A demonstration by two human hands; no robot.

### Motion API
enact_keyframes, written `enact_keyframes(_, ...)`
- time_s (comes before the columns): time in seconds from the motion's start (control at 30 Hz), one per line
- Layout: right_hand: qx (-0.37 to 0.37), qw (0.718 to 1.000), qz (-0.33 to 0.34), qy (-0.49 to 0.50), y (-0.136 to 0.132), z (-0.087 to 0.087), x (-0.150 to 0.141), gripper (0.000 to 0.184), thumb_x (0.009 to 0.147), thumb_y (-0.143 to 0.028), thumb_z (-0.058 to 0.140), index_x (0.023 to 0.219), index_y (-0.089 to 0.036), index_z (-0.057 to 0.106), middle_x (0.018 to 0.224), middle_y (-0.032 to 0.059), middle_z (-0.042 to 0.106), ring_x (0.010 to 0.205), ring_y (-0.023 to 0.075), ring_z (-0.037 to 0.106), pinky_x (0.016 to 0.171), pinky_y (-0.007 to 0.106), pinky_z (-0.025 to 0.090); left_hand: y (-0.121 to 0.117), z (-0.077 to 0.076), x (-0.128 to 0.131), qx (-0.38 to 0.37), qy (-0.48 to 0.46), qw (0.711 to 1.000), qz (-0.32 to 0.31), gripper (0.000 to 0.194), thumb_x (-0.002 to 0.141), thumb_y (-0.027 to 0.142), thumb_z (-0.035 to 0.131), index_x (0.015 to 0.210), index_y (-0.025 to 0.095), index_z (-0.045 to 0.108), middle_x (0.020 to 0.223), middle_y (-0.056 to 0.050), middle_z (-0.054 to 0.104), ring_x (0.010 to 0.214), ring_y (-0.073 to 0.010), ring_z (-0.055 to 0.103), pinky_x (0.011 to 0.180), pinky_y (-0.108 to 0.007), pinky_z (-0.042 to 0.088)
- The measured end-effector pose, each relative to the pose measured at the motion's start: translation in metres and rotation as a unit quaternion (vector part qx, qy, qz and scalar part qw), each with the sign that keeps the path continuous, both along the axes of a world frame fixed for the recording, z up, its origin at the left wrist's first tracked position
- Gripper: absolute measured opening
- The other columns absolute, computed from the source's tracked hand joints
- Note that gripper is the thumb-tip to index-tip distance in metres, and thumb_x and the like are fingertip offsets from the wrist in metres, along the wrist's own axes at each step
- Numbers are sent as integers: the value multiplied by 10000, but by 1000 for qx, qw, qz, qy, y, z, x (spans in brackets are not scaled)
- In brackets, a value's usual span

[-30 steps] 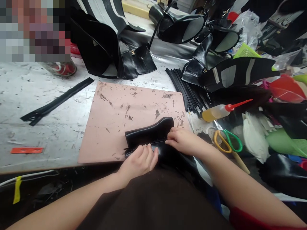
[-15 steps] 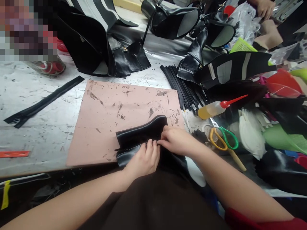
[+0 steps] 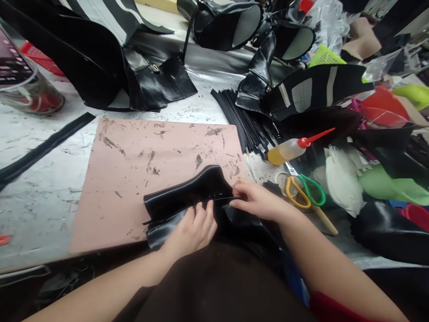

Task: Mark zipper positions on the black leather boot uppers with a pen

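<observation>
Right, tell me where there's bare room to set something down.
Free: the mat, beyond and left of the boot; the table between mat, long black strip and orange piece. Crowded: right of the mat, where strips, bottle and scissors lie close together, and at the boot under both hands.

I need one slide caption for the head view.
Left hand and right hand touch a glossy black piece, partly over a pink board.

No readable text or labels anywhere.
</observation>
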State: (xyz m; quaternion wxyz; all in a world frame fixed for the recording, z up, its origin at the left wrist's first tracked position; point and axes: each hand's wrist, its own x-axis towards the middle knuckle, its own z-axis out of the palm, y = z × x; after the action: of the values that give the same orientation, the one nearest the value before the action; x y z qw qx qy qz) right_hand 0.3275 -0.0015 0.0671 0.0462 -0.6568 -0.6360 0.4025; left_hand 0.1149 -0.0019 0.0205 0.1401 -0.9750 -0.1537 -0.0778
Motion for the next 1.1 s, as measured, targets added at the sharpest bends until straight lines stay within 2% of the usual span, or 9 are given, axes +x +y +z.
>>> enact_keyframes(0.1,2,1000,2,-4,2,-2,3,218,746,-223,572,608,-191,407,725,-22,438,660,121,458,632,255,374,4,8,4,50,12,998,-35,231,820,76,410,920,86,618,1051,-139,650,881,-215,612,766,-333,470)
enact_keyframes(0.17,6,1000,4,-9,4,-4,4,231,744,-215,578,599,-190,399,729,-20,435,661,120,457,626,253,373,5,11,7,67,24,997,-38,244,823,75,396,935,89,613,1024,-126,660,880,-210,609,783,-331,462)
enact_keyframes(0.33,23,999,7,-24,3,-5,3,230,742,-198,584,595,-188,407,724,-20,444,657,118,463,610,247,371,9,11,16,30,57,997,-36,324,834,89,384,1103,168,546,1241,-103,547,814,-204,586,631,-349,446)
enact_keyframes(0.47,72,994,-76,-39,-10,-5,3,264,699,-267,646,577,-192,423,706,-23,448,599,111,451,576,253,384,18,18,20,-11,54,997,-56,309,826,89,385,1055,170,576,1198,-94,582,713,-177,548,553,-324,385)
enact_keyframes(0.57,137,981,-136,15,-23,-13,5,233,717,-262,622,585,-200,440,688,-20,450,598,112,456,575,250,407,22,21,20,-20,38,998,-55,291,813,90,417,1030,177,590,1177,-75,598,721,-179,529,579,-328,365)
enact_keyframes(0.73,177,970,-153,60,-28,-27,10,212,754,-263,584,592,-199,462,700,-3,485,647,127,499,607,261,424,21,14,17,-28,11,999,-37,260,811,117,443,1012,187,593,1169,-73,600,729,-186,500,630,-351,348)
enact_keyframes(0.83,168,974,-148,48,-23,-31,12,221,746,-258,589,580,-196,458,692,-5,479,638,126,497,598,258,418,21,14,15,-33,24,999,-35,289,815,122,432,1055,190,578,1199,-68,581,725,-184,488,646,-356,351)
enact_keyframes(0.93,126,982,-138,15,-15,-28,11,243,738,-256,594,564,-191,437,697,-13,466,599,111,470,565,245,395,23,15,13,-26,48,997,-46,317,818,115,418,1088,199,563,1214,-55,572,727,-179,485,647,-350,358)
enact_keyframes(1.1,46,989,-86,-110,-2,-9,17,239,704,-338,624,644,-199,439,760,-9,489,608,121,467,535,239,350,22,10,14,-28,21,999,-29,319,806,116,416,1060,218,579,1208,-31,580,752,-187,490,654,-353,367)
